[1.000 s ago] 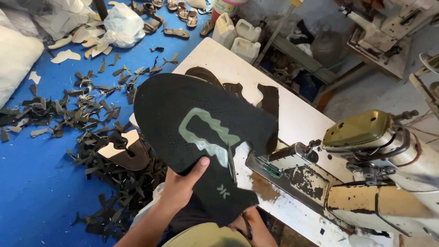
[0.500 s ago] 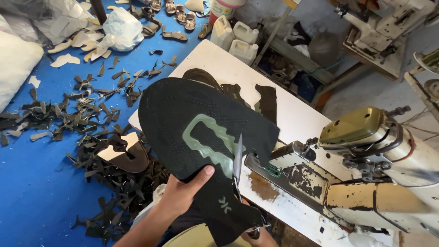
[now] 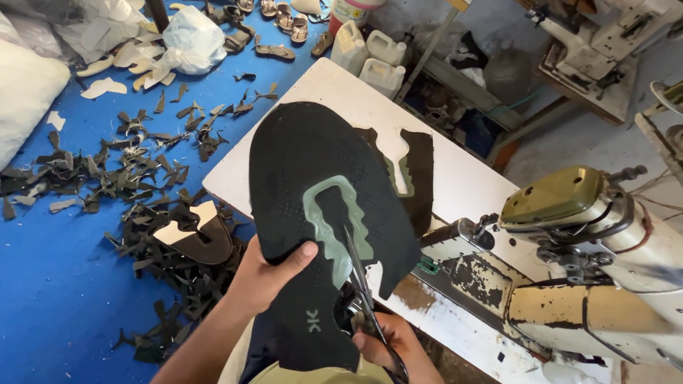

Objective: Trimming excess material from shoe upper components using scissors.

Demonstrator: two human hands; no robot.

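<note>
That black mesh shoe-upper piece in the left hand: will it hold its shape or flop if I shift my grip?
The black mesh piece probably flops: it arches over the left hand, and its lower end hangs loose. It looks thin, so likely light. The pale green trim may stiffen the middle a little, where the scissors in the right hand meet it.

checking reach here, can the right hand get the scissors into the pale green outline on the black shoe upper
Probably yes: the right hand already holds the scissors with the blades lying on the pale green outline, and the left hand holds up the black shoe upper, nothing between.
</note>
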